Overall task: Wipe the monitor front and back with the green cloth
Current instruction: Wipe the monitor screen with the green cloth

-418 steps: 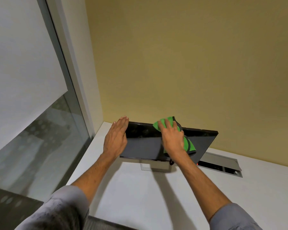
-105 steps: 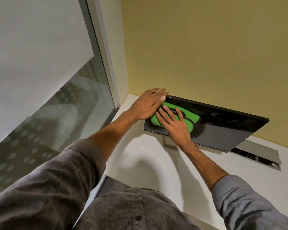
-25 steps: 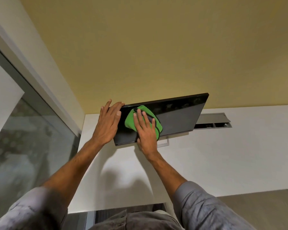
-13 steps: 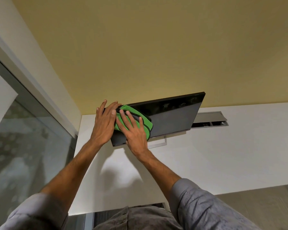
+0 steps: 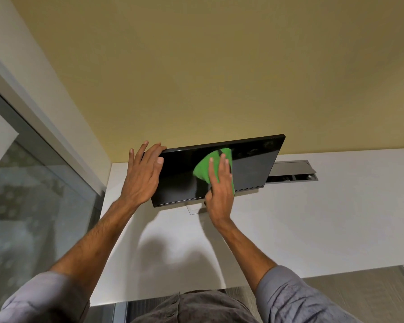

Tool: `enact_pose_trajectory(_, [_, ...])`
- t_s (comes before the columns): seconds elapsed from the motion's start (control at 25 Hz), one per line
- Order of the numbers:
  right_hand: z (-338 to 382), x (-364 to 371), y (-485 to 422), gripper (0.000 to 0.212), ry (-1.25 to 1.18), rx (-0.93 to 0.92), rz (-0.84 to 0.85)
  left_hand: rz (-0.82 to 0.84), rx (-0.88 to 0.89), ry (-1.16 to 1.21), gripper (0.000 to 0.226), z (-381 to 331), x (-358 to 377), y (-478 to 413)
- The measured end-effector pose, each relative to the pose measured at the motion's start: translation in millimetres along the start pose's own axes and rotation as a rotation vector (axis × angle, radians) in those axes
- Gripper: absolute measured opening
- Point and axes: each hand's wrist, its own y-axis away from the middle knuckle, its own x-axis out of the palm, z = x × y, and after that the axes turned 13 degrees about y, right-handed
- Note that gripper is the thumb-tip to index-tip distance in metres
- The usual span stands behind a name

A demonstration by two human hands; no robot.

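Over on the white desk (image 5: pixel 313 217), hard by the yellow wall (image 5: pixel 196 66), the monitor (image 5: pixel 250 166) stands on its clear stand (image 5: pixel 194 209), tilted back, dark screen facing the person. Left hand (image 5: pixel 141 177) clamps the screen's left edge, fingers curled round behind, thumb on the front. Right hand (image 5: pixel 219 185) is flat and open, palm pressing the green cloth (image 5: pixel 203 170) against the middle of the glass (no grip at all, just pressure). That cloth looks soft and limp, bunching under the fingers; I'd say it slides easily. The panel looks thin, stiff and glossy, likely fragile under a hard push, so bracing it by the frame edge seems the sensible hold. Just behind sits an open cable hatch (image 5: pixel 289 174). Back of the monitor? Hidden from here, can't judge it.
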Motion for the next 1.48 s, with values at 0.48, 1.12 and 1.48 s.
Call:
enact_pose_trajectory(0.48, [27, -7, -23, 0.113, 0.131, -0.306, 0.082, 0.077, 0.058, 0.049, 0.067, -16, 13, -9])
enact_pose_trajectory(1.12, [45, 8, -1, 0.101, 0.096, -0.445, 0.181, 0.078, 0.059, 0.015, 0.063, -14, 17, -7])
enact_pose_trajectory(1.48, [8, -9, -20, 0.114, 0.177, -0.377, 0.127, 0.074, 0.08, 0.031, 0.063, -14, 17, -4])
